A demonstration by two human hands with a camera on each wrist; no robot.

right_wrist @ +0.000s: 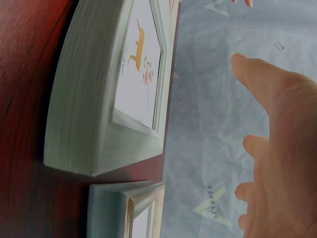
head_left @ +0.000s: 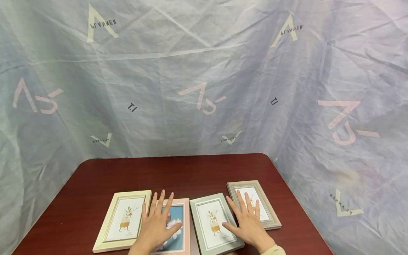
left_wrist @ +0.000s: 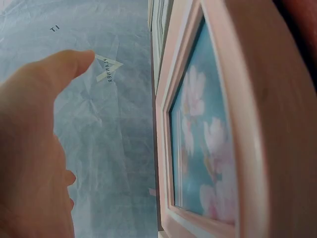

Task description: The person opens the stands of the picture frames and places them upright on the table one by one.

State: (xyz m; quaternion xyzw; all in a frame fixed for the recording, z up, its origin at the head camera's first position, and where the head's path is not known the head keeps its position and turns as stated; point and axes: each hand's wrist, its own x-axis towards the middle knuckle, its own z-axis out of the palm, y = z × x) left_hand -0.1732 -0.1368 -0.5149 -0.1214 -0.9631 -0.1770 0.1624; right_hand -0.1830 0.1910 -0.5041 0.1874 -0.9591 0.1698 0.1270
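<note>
Four picture frames lie on the dark red table in the head view. My left hand (head_left: 155,223), fingers spread, hovers over the pink frame (head_left: 186,226) with a blue flower picture. Left of it lies the cream frame (head_left: 106,226). My right hand (head_left: 248,223), also spread, is above the gap between the grey-green frame (head_left: 199,226) and the beige frame (head_left: 272,216), overlapping both in this view. In the left wrist view the left hand (left_wrist: 34,134) is raised off the pink frame (left_wrist: 252,124). The right wrist view shows the right hand (right_wrist: 287,134) raised beside the grey-green frame (right_wrist: 81,99).
The table (head_left: 178,173) reaches back to a grey fabric curtain (head_left: 204,124) printed with letters and logos. The same fabric hangs along the left and right sides. The cream and pink frames lie close together, with the grey-green frame right beside them.
</note>
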